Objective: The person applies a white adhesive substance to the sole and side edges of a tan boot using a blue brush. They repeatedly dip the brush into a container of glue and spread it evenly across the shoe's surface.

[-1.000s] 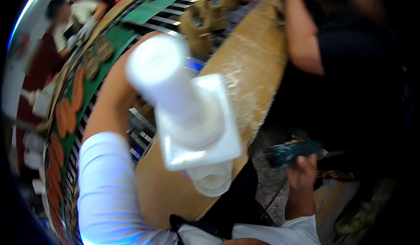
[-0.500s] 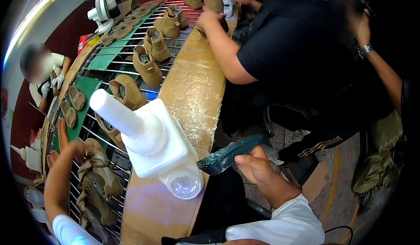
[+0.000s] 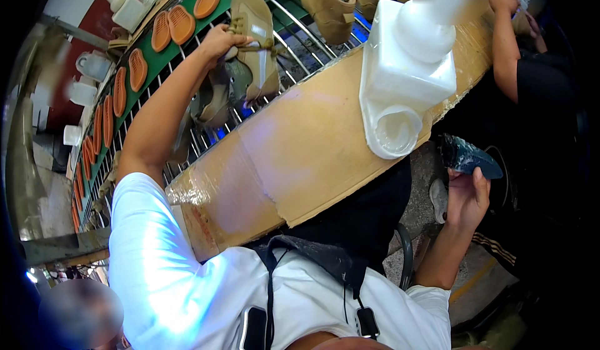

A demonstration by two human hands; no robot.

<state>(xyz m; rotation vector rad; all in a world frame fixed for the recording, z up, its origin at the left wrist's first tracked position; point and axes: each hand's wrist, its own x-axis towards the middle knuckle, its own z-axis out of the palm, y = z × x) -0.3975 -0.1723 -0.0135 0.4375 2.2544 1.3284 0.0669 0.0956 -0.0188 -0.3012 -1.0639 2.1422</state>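
My left hand (image 3: 222, 40) reaches out over the metal rack, its fingers closed at the laces of a tan shoe (image 3: 257, 53). Other tan shoes beside it are partly hidden behind my forearm. Off the board's right edge, my right hand (image 3: 465, 197) grips a flat, dark teal brush-like tool (image 3: 472, 156) whose ragged end is smeared whitish. Between the two hands a white plastic glue bottle (image 3: 409, 62) stands on the cardboard-covered board (image 3: 306, 131). A small round cup (image 3: 397, 131) of cloudy whitish liquid is joined to its base.
Orange soles (image 3: 181, 25) lie along a green strip (image 3: 159, 59) on the rack's far side. Tan ankle boots (image 3: 329, 9) stand at the top. A co-worker's arm (image 3: 506, 50) comes in at upper right. More white bottles (image 3: 128, 12) stand at far left.
The view has swung left, so the bottle and board sit further right. My left hand has come to the laced tan shoe. My right hand still holds the teal tool, now tilted differently.
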